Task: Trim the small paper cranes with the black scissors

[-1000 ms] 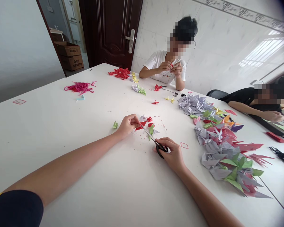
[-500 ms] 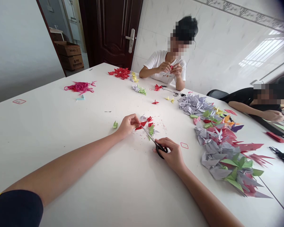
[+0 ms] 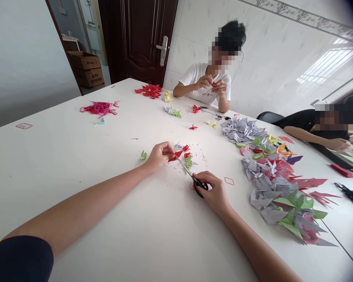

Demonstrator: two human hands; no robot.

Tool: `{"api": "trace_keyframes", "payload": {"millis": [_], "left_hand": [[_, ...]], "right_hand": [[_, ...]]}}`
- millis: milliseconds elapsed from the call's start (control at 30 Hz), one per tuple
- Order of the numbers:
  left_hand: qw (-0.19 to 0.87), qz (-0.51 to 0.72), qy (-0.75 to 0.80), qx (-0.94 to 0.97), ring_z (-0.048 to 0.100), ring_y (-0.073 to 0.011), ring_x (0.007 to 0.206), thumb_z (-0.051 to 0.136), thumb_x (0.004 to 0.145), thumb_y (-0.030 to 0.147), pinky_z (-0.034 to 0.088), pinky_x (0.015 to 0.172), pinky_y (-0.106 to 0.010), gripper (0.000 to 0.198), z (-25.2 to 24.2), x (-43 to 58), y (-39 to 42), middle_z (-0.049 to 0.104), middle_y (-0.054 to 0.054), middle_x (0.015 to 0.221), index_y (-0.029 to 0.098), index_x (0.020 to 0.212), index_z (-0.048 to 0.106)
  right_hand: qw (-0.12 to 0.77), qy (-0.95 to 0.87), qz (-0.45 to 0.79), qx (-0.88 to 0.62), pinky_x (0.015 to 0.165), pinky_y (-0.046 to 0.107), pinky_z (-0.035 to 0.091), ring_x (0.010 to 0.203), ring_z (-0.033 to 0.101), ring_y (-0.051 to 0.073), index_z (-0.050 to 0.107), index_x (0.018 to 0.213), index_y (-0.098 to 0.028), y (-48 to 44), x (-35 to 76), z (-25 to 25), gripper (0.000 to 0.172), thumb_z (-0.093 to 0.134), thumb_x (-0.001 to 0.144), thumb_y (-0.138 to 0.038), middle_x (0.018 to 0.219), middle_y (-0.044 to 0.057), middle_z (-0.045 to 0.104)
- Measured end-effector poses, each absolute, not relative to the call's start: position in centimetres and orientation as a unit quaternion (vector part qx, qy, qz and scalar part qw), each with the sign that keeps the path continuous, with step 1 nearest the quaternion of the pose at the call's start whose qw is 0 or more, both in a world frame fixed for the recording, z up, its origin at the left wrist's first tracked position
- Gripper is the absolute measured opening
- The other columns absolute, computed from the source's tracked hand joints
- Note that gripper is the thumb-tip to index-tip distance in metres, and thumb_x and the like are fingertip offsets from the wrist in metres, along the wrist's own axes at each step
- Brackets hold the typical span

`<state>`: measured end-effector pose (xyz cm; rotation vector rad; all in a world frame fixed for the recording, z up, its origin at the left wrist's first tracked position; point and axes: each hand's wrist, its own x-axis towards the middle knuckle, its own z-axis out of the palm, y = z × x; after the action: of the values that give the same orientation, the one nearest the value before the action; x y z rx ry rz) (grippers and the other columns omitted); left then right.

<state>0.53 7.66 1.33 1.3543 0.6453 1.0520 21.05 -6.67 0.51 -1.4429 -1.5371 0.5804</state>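
Between its thumb and fingers, my left hand [image 3: 159, 156] pinches a red paper crane [image 3: 175, 156] just above the table. My right hand [image 3: 213, 190] has its fingers in the black handles of a pair of scissors [image 3: 200, 187]. The blades point up and left, and their tips meet the red paper beside my left fingertips. Whether the tips have paper between them is too small to tell. Close by lie small red folded pieces [image 3: 186, 148], a green paper crane [image 3: 188, 161] and tiny red scraps. Another green folded piece [image 3: 143, 155] rests left of my left hand.
A long heap of grey, red and green paper cranes [image 3: 264, 172] covers the table's right side. Pink cords [image 3: 100, 108] lie at the far left, a red pile [image 3: 151, 91] at the back. One person [image 3: 206, 82] sits opposite holding something red; another [image 3: 317, 125] leans at the right.
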Motion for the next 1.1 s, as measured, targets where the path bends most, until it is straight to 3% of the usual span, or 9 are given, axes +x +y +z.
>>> {"api": "trace_keyframes", "payload": {"millis": [467,700,900,1100], "left_hand": [[0.607,0.453,0.289,0.586,0.064,-0.0137,0.071,0.077,0.066,0.021,0.051,0.07,-0.029,0.023,1.23,0.63,7.76,0.064,0.001,0.071,0.017,0.069,0.055],[0.608,0.47,0.276,0.577,0.063,-0.0129,0.072,0.078,0.067,0.024,0.052,0.074,-0.03,0.024,1.43,0.42,7.77,0.063,0.001,0.069,0.017,0.069,0.056],[0.624,0.459,0.251,0.581,0.06,-0.0118,0.07,0.079,0.07,0.025,0.051,0.074,-0.029,0.024,1.51,0.36,7.63,0.065,0.001,0.072,0.017,0.072,0.055],[0.614,0.459,0.244,0.594,0.061,-0.0147,0.074,0.077,0.072,0.028,0.049,0.072,-0.031,0.013,1.89,0.38,7.53,0.069,-0.003,0.078,0.018,0.077,0.07]], "right_hand": [[0.464,-0.589,0.292,-0.594,0.071,0.032,0.05,0.087,0.065,0.022,0.076,0.09,-0.023,-6.46,21.3,0.53,0.02,0.074,0.07,-0.024,0.093,0.005,0.068],[0.5,-0.566,0.346,-0.557,0.08,0.036,0.05,0.082,0.066,0.021,0.075,0.088,-0.024,-6.49,21.49,0.86,0.021,0.072,0.067,-0.022,0.085,0.004,0.07],[0.515,-0.548,0.321,-0.576,0.079,0.036,0.051,0.078,0.066,0.019,0.073,0.094,-0.025,-6.42,21.79,0.53,0.024,0.073,0.071,-0.027,0.093,0.004,0.071],[0.502,-0.569,0.296,-0.58,0.074,0.034,0.051,0.082,0.066,0.021,0.073,0.09,-0.023,-6.46,21.33,0.85,0.022,0.076,0.069,-0.03,0.097,0.006,0.07]]}}
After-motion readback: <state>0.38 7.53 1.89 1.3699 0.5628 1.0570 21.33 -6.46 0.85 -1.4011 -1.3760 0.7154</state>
